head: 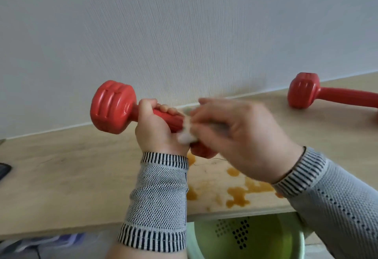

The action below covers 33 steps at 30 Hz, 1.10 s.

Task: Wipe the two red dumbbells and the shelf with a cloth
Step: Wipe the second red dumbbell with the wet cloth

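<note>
Showing one pale wall (184, 33) behind one light wooden shelf (71, 177) that crosses the view from lower left to upper right. Orange-brown stains (238, 196), several separate blotches, mark the shelf near its front edge, below the hands. One green perforated bowl (255, 236) sits under the shelf at the lower right, partly hidden by the shelf edge and the right arm. Two grey knit sleeves with striped cuffs cover the forearms, one per arm: left sleeve (157, 201), right sleeve (331, 197).

Two red dumbbells are in view. The first dumbbell (113, 107) is held up above the shelf, roughly level, its left head fully visible and its right head almost hidden behind the right hand. The second dumbbell (304, 91) lies on the shelf at the far right, near the wall, well apart from the first; its bar runs out of view, so only one head shows.

The left hand (155, 129) grips the first dumbbell's bar, fingers curled over the top. The right hand (235, 136), motion-blurred, pinches one small white cloth (187, 134) against the bar just beside the left hand.

One dark object (4, 171) shows at the left edge; what it is cannot be told. No brand, label or writing is legible on anything.
</note>
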Tool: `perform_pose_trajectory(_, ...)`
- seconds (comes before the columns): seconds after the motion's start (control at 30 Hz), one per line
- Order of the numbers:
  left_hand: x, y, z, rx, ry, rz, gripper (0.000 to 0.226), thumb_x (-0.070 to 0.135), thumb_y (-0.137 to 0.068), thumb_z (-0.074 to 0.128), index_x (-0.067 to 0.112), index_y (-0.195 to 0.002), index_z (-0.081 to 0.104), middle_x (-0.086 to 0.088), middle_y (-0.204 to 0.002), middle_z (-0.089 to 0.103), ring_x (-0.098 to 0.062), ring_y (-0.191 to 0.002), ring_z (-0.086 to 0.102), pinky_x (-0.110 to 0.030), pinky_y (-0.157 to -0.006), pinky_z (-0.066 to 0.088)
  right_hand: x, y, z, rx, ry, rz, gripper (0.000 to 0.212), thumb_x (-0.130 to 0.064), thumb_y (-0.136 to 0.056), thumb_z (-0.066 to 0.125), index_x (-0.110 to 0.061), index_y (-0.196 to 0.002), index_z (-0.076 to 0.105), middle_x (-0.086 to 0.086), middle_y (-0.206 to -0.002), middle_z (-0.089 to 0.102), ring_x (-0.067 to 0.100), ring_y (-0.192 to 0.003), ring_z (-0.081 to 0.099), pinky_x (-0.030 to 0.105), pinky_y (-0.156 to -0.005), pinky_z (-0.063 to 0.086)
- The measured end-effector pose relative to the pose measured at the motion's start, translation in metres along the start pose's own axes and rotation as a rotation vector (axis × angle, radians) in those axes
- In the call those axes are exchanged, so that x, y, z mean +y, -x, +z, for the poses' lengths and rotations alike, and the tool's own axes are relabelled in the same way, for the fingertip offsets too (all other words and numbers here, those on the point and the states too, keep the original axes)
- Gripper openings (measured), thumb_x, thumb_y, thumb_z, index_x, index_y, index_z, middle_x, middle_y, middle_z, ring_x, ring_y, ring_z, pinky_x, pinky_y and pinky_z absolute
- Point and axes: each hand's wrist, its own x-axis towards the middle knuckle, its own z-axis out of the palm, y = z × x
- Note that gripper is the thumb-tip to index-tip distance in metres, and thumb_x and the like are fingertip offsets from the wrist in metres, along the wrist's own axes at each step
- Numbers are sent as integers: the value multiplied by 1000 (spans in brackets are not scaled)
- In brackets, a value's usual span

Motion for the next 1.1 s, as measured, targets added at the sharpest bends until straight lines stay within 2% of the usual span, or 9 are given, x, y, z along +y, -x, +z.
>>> perform_pose_trajectory(0.1,1,1,-3,25,-57,31,29,12,-87,50,17,-61,38,4,-52,42,-11,-44,42,-21,-47,41,9,2,6,-189,142,-171,30,-30,-87,48,-15,-91,74,-4,-104,71,15,-105,62,30,-98,45)
perform_pose_trajectory(0.23,1,8,0,-26,1,-122,28,13,-84,51,19,-61,37,7,-51,39,-8,-41,39,-16,-45,38,18,-4,0,-214,19,53,33,-47,-83,44,-27,-97,66,-13,-93,64,5,-85,61,26,-76,48)
perform_pose_trajectory(0.33,-1,14,4,-47,82,-234,26,13,-82,52,20,-62,38,9,-52,38,-6,-41,38,-17,-51,38,24,-9,-7,-191,-439,401,36,-51,-81,49,-21,-89,68,-6,-72,63,10,-68,62,31,-65,48)
perform_pose_trajectory(0.43,2,19,7,-66,207,-297,28,14,-84,50,19,-59,39,10,-52,39,-6,-37,41,-15,-48,44,28,-7,-1,-36,-880,750,41,-55,-77,57,-21,-89,76,16,-91,66,47,-87,61,68,-86,43)
perform_pose_trajectory(0.57,6,18,8,2,419,-278,30,20,-85,48,20,-56,38,11,-48,43,-8,-39,46,-20,-64,49,28,-6,18,39,-1349,916,61,-53,-89,46,-5,-124,59,25,-129,55,34,-117,56,51,-102,40)
perform_pose_trajectory(0.67,8,15,6,107,462,-218,36,21,-85,49,19,-52,36,10,-47,43,-8,-41,45,-19,-61,44,19,-3,17,-31,-1518,775,53,-41,-92,39,-3,-124,56,26,-112,62,32,-99,63,45,-84,54)
perform_pose_trajectory(0.77,10,9,4,152,471,-219,40,23,-86,51,18,-49,38,9,-49,45,-7,-46,46,-16,-70,44,10,-5,23,-49,-1212,646,39,-30,-80,48,-7,-112,49,23,-68,57,31,-58,61,35,-51,51)
perform_pose_trajectory(0.9,11,6,5,131,384,-183,31,29,-91,57,16,-66,42,7,-50,45,-11,-38,49,-25,-52,53,9,9,28,-45,-500,270,88,-33,-68,51,-14,-147,19,6,-145,31,18,-139,28,43,-113,29)
perform_pose_trajectory(1.1,7,3,5,180,178,-135,21,25,-90,67,15,-80,51,5,-58,50,-11,-42,54,-33,-48,52,11,13,24,-44,-40,-21,79,4,-67,41,-1,-143,22,13,-152,20,23,-146,8,36,-118,16)
